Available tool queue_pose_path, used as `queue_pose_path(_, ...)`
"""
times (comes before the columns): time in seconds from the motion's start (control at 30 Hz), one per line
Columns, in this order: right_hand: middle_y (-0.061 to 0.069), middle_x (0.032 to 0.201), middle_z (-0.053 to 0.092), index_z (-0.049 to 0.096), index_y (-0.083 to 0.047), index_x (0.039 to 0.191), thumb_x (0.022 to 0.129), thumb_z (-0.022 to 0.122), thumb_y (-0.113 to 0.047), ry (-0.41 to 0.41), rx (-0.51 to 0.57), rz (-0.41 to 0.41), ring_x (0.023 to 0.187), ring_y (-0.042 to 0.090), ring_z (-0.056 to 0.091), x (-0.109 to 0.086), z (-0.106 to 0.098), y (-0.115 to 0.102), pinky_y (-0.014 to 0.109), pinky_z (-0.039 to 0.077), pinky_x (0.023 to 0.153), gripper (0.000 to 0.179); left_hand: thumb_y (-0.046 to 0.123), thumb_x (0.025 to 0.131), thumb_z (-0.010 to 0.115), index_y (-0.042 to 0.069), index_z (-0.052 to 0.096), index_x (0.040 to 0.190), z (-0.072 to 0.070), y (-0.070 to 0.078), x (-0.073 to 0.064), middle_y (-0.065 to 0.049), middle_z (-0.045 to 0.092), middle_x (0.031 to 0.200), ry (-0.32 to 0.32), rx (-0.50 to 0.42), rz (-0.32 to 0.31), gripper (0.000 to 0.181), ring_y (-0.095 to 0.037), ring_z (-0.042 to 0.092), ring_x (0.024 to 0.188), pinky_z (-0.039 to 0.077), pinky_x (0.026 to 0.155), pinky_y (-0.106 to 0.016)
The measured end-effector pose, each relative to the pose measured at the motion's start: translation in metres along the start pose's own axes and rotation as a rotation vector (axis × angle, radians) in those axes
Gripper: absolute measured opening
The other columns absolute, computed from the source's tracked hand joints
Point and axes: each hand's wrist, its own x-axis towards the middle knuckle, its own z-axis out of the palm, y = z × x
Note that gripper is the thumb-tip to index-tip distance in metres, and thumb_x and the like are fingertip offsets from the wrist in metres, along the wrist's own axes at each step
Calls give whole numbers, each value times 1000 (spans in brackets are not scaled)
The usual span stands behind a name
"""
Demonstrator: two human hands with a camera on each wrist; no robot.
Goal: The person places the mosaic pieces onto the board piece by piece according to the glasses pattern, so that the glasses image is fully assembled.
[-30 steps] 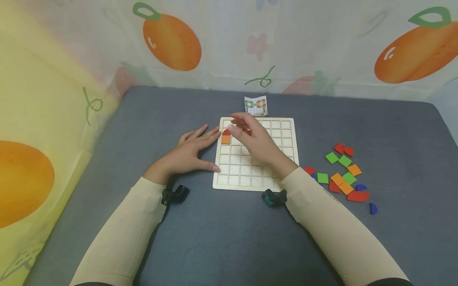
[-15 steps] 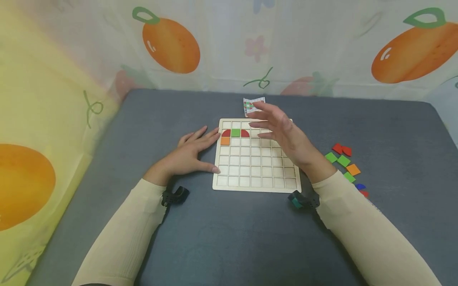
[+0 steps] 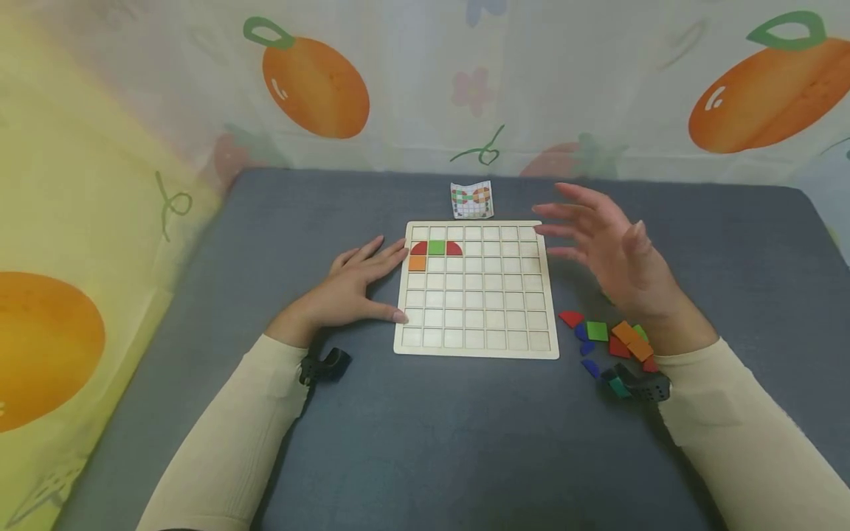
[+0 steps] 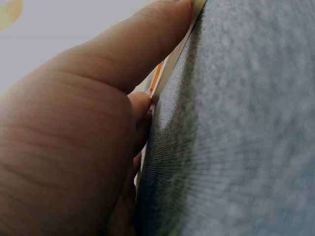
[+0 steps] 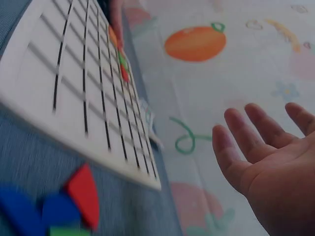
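A pale wooden grid board (image 3: 474, 354) lies on the grey table. In its upper left cells sit two red quarter-round pieces with a green square (image 3: 436, 248) between them, and an orange square (image 3: 417, 263) lies under the left red one. My left hand (image 3: 341, 295) rests at the board's left edge, thumb and fingertips touching it. Raised over the table to the right of the board, my right hand (image 3: 617, 254) has its fingers spread and holds nothing. Loose coloured pieces (image 3: 597, 331) lie below it, some hidden by the hand and wrist.
A small printed card (image 3: 472, 200) with a coloured pattern lies behind the board. A patterned curtain (image 3: 412, 88) hangs along the table's far side. Several blue pieces (image 3: 590, 367) lie just right of the board's lower corner.
My right hand has moved from the upper left of the board off to the right, near the loose pieces. The card and the placed pieces are uncovered. My left hand has stayed put.
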Motion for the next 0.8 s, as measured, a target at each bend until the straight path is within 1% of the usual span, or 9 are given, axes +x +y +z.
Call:
queue_pose_path(0.27, 24, 166, 43, 32, -8, 171, 111, 52, -59, 5, 17, -64, 147, 41, 44, -34, -37, 3, 46, 37, 114, 81, 61, 87, 88, 24, 22, 176, 0, 1, -1, 13, 13, 179, -6, 2, -12, 116, -22, -6, 165, -1, 125, -58)
queue_pose_path(0.37, 22, 165, 45, 32, -7, 171, 113, 51, -54, 20, 23, -68, 146, 38, 46, -46, -49, 4, 45, 37, 114, 76, 61, 87, 88, 24, 23, 176, -1, 2, -1, 12, 13, 180, -6, 4, -16, 116, -22, -6, 166, -1, 125, -58)
queue_pose_path(0.53, 20, 162, 49, 36, -7, 169, 114, 52, -46, 89, 37, -49, 143, 35, 49, -64, -62, 6, 42, 42, 111, 69, 60, 88, 88, 23, 23, 176, 0, 1, 0, 12, 13, 180, -4, 7, -7, 116, -23, -5, 166, 0, 125, -59)
queue_pose_path(0.63, 21, 159, 52, 37, -4, 168, 115, 51, -41, 133, 43, -61, 141, 35, 51, -74, -70, 7, 42, 44, 109, 66, 60, 88, 88, 23, 23, 176, 1, 0, 1, 13, 13, 179, 0, 11, 2, 115, -24, -5, 166, 0, 125, -59)
queue_pose_path(0.8, 22, 155, 56, 39, -1, 166, 115, 55, -35, 220, 10, -72, 138, 35, 54, -86, -82, 9, 40, 45, 108, 64, 60, 88, 88, 22, 24, 176, 1, -2, 1, 12, 14, 180, 3, 11, 7, 115, -25, -4, 166, 0, 125, -60)
